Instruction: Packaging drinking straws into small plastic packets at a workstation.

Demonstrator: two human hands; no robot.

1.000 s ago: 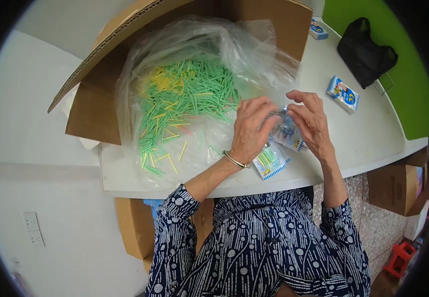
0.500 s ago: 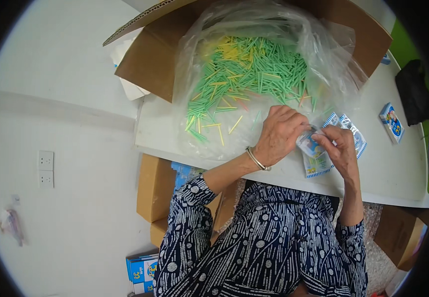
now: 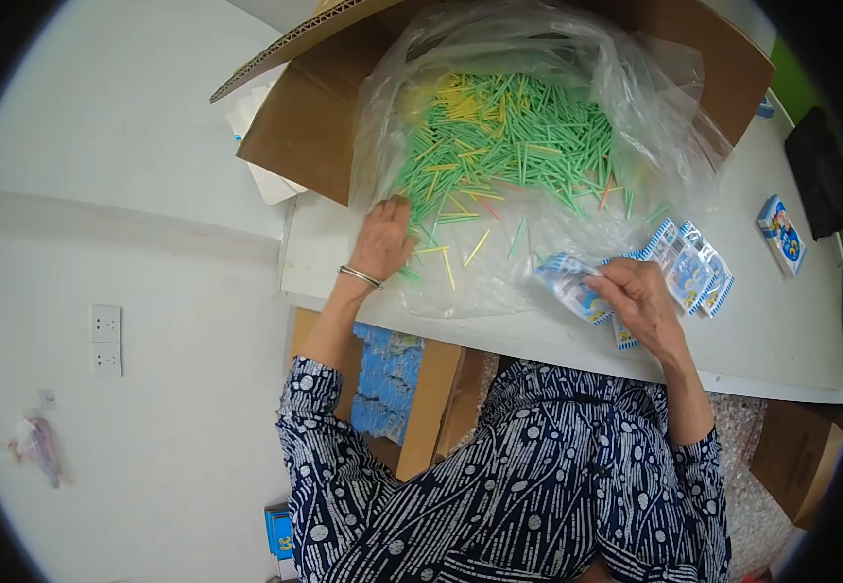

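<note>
My left hand [image 3: 385, 238] is at the left end of a heap of thin green sticks [image 3: 538, 136], its fingers curled down over the nearest ones. The fingertips and whatever lies beneath them are hidden. Some yellow sticks are mixed in, and the heap lies in a clear plastic bag [image 3: 460, 296] spread onto the white table. To the right, my right hand [image 3: 640, 299] pinches a small blue-and-white plastic packet [image 3: 569, 284] between thumb and fingers, tilted above the table. Close beside that hand lie several similar packets [image 3: 701, 272], partly overlapping.
Behind the heap, an open cardboard box [image 3: 309, 126] lies around the bag. A small blue-and-white box [image 3: 781, 236] and a black item [image 3: 817, 175] are at the right of the table [image 3: 761, 335]. Below the table's edge, a carton holds blue packets [image 3: 385, 384].
My left hand has let go of the packet and moved left to the sticks. My right hand keeps the packet, now further left and turned.
</note>
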